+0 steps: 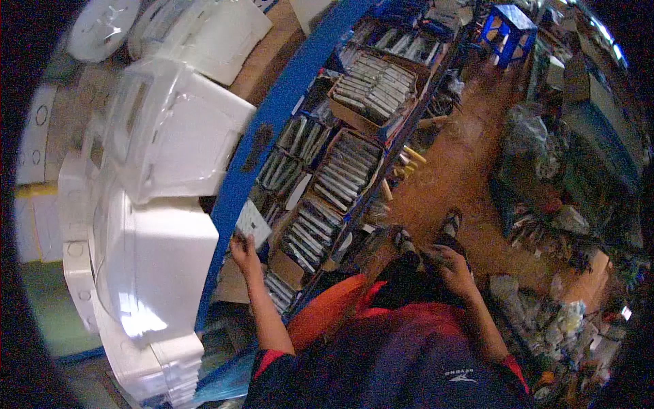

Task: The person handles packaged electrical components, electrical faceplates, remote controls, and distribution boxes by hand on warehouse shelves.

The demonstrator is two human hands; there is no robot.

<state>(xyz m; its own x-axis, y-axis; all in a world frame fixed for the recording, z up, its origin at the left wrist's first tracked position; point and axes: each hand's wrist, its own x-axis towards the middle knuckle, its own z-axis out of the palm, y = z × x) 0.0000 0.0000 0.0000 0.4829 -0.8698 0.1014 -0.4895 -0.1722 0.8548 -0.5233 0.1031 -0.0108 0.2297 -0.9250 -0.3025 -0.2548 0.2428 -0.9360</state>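
Note:
My left hand (246,256) grips the lower edge of a flat white panel (253,223), its fingers closed on it. The panel is tilted over the left side of a long blue-framed shelf, beside rows of packed flat pieces (294,151). My right hand (452,267) hangs in front of my dark trousers, away from the shelf. Its fingers point forward, loosely apart and in shadow, and I see nothing in them. Near the left hand, a cardboard box (310,238) holds several wrapped flat pieces standing in a row.
Large white plastic housings (170,262) are stacked on the left beyond a blue rail (235,160). More filled cartons (373,88) line the shelf. A blue stool (507,31) stands far down the brown floor (446,170). Bagged parts and clutter (545,307) lie along the right.

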